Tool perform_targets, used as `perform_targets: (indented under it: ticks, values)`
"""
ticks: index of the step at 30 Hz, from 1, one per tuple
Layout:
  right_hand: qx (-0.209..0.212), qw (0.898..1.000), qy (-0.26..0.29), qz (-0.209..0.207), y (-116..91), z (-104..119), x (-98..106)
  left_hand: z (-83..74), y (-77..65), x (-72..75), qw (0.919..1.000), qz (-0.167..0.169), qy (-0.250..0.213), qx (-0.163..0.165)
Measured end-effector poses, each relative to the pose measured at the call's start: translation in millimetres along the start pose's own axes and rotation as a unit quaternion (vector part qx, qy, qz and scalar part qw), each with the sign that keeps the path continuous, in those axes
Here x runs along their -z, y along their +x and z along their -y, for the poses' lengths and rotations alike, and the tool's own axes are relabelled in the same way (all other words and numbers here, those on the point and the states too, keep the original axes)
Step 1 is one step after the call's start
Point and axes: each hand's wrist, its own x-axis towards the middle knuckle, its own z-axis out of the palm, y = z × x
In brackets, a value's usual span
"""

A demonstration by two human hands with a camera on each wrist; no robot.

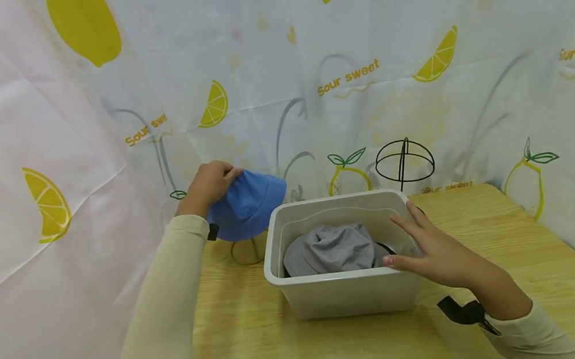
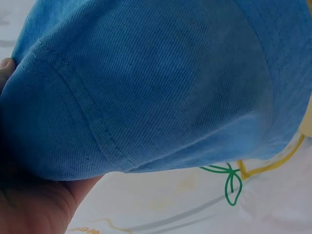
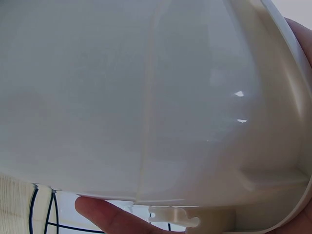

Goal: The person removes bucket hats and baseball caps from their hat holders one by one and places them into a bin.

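My left hand (image 1: 215,183) grips a blue bucket hat (image 1: 250,203) by its crown, left of a white plastic bin. In the left wrist view the blue cloth fills most of the picture, and the hat's inside is hidden. Below the brim shows the round wire base (image 1: 246,253) of a stand. With spread, fairly straight fingers, my right hand (image 1: 442,254) rests on the right rim of the bin (image 1: 350,295). The right wrist view shows one finger (image 3: 114,217) along the bin's outer wall. Inside the bin lies a grey hat (image 1: 336,250), with a dark edge beside it.
Behind the bin's right corner stands a black wire hat stand (image 1: 404,159) with a domed top. The wooden table (image 1: 479,230) meets a lemon-printed curtain (image 1: 254,50) at the back and left.
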Motion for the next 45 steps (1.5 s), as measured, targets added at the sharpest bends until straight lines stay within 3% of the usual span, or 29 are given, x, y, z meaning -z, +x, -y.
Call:
perform_targets:
  ticks: [8, 17, 24, 31, 38, 45]
  values:
    - [-0.005, 1.0, -0.001, 0.004, 0.3, 2.9, 0.4, 7.2, -12.9, -12.4, 0.9984, 0.034, 0.028, -0.037]
    - [-0.001, 1.0, 0.004, 0.001, -0.6, 2.0, 1.0, 27.3, -24.1, -29.0, 0.987, 0.063, 0.064, -0.133]
    - [0.0, 1.0, 0.001, 0.0, 0.1, -0.1, 0.8, 31.7, -27.7, -33.9, 0.9868, 0.052, 0.072, -0.135]
    - [0.003, 1.0, 0.002, 0.0, -0.6, -0.5, 0.8, 26.4, -24.2, -17.8, 0.9907, 0.057, 0.057, -0.11]
    - [0.001, 1.0, -0.001, -0.002, -1.6, -1.0, 0.1, 20.2, -15.4, 3.7, 0.9884, 0.067, 0.075, -0.114]
    - [-0.001, 1.0, -0.003, -0.001, -1.3, -1.2, -0.8, 10.9, -7.6, 26.7, 0.9912, 0.057, 0.068, -0.098]
